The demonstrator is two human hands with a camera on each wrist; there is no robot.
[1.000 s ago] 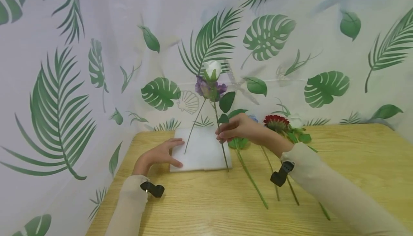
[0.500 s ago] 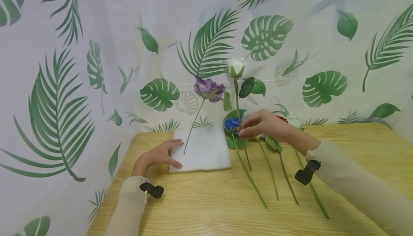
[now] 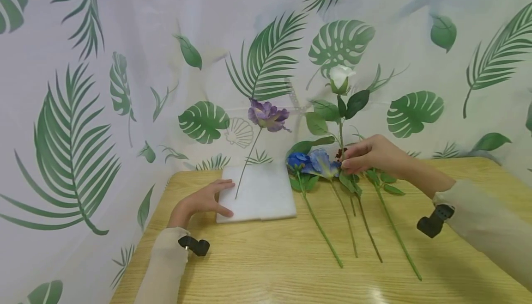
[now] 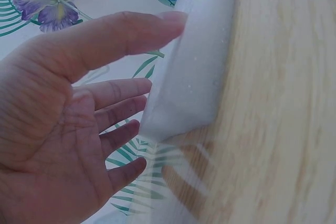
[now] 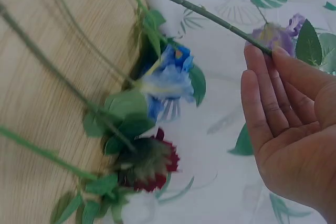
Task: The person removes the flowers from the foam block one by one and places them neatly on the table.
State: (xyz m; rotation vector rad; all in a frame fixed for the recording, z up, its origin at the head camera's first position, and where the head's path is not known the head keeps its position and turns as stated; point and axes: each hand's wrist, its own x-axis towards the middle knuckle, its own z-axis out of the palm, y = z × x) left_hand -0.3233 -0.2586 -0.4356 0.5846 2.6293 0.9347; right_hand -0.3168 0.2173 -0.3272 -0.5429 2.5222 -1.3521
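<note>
- The right hand [image 3: 371, 156] now holds the white rose [image 3: 341, 76] upright by its stem, fingertips pinched on it, out above the flowers lying on the bench [image 3: 457, 230]; a second ago that rose stood over the white foam block [image 3: 259, 192], right beside the purple flower [image 3: 267, 115].
- So the rose has travelled well to the right, and the arm has swung out with it.
- The left hand [image 3: 203, 201] has not budged: fingers relaxed and spread, thumb and fingertips resting against the foam block's left edge, gripping nothing.
- The purple flower stays planted in the foam block, its thin stem leaning, bloom up against the leaf-print curtain [image 3: 83, 87].
- On the bench under the right hand lie a blue flower [image 3: 309, 161] and a dark red flower [image 5: 152, 163], stems trailing toward the near edge.
- Those loose stems sit between the rose and the foam block.
</note>
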